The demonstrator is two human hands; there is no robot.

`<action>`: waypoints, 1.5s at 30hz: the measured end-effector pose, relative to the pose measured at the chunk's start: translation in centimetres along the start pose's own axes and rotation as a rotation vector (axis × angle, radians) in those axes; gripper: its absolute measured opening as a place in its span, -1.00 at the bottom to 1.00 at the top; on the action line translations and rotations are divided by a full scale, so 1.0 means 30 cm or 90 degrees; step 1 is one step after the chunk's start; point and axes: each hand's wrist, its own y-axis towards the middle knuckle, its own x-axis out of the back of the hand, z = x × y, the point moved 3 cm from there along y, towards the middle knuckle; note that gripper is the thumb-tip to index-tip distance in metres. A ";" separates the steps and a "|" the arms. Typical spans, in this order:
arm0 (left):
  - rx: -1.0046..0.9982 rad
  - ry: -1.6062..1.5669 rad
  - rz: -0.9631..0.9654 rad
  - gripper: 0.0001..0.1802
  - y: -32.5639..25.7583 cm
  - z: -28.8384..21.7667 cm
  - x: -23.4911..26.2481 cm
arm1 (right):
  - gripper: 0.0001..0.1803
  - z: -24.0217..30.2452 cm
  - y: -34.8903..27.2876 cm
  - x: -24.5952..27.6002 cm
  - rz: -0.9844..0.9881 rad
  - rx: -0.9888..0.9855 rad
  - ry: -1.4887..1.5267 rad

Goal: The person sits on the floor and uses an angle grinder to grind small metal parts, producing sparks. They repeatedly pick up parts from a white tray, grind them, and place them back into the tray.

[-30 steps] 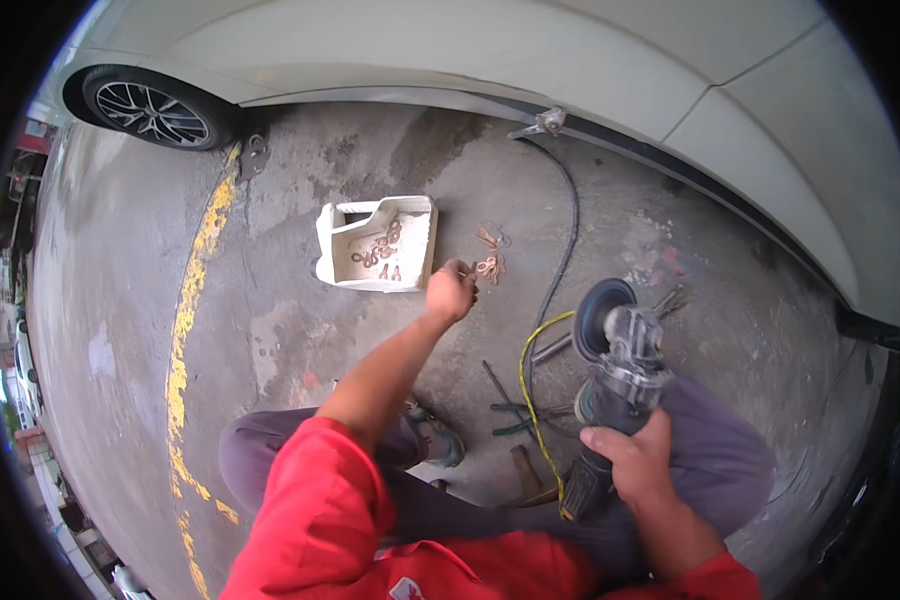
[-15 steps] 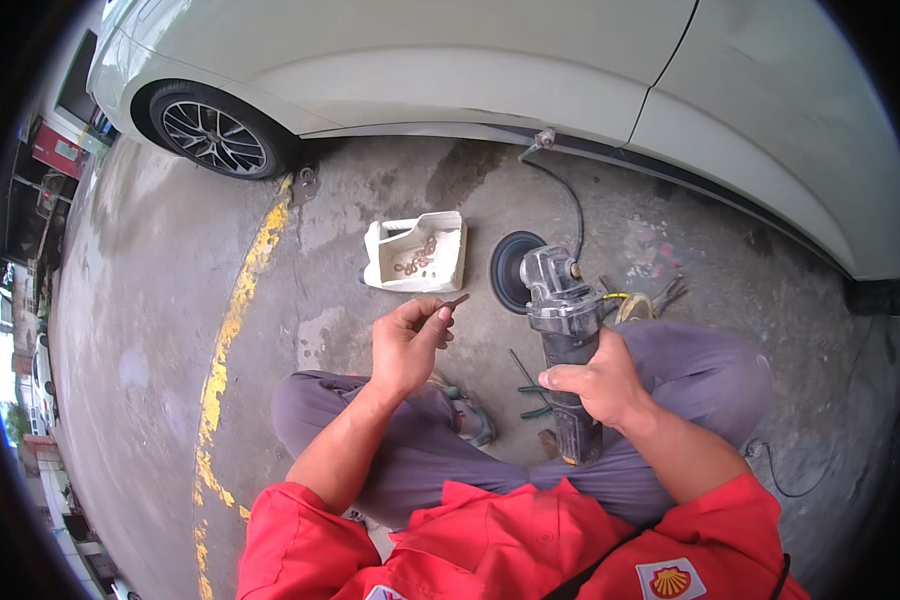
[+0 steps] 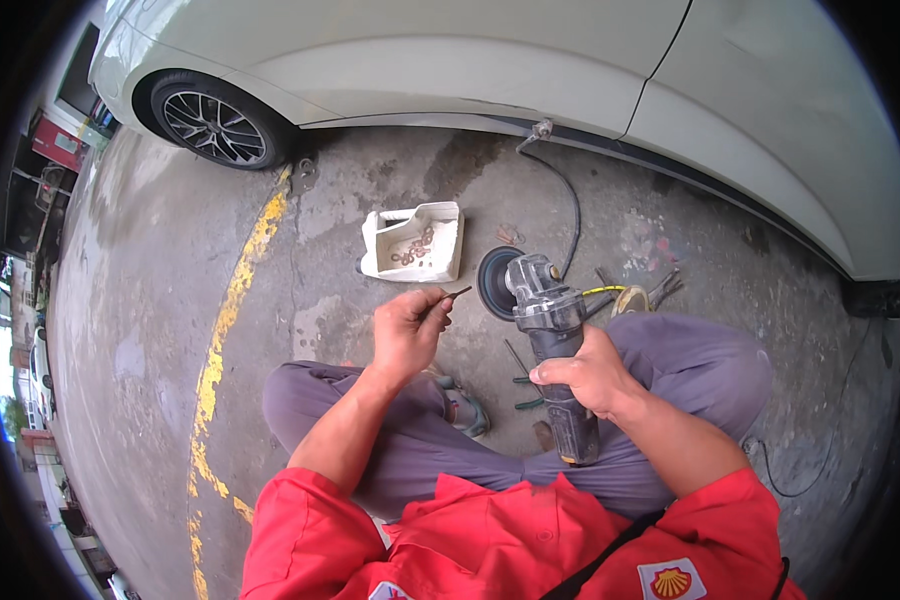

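My right hand (image 3: 592, 375) is wrapped round the dark body of an angle grinder (image 3: 558, 345), which slants upright over my lap. Its round dark disc (image 3: 494, 284) faces left. Between the thumb and fingers of my left hand (image 3: 408, 328), a small thin dark metal piece (image 3: 458, 293) is pinched, its tip pointing at the disc across a small gap. Beyond that hand a white plastic jug with one side cut open (image 3: 450, 268) lies on the floor. Several small reddish-brown rings or links (image 3: 417, 245) are inside it.
Green-handled pliers (image 3: 528, 404) lie between my legs. A dark cable (image 3: 574, 205) runs toward the white car (image 3: 420, 70) ahead. Reddish pieces (image 3: 510, 235) lie beyond the disc. Metal tools (image 3: 663, 287) and a round tan thing (image 3: 630, 298) are by my right knee. A yellow line (image 3: 232, 330) marks the concrete.
The grinder has shifted slightly left, bringing its disc nearer to the metal piece. My left hand has turned a little with the piece still pinched.
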 end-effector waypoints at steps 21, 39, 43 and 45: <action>-0.089 -0.056 0.028 -0.95 0.037 0.009 -0.043 | -0.68 -0.003 0.042 0.070 0.044 -0.017 0.000; -0.163 0.016 0.081 -0.96 0.042 0.018 -0.052 | -0.74 -0.013 0.053 0.117 0.032 -0.040 0.007; -0.215 0.071 0.058 -0.95 0.048 0.002 -0.073 | -0.76 -0.013 0.052 0.132 0.027 -0.040 0.007; -0.226 0.085 0.063 -0.94 0.054 -0.003 -0.081 | -0.76 -0.017 0.056 0.135 0.038 -0.036 0.013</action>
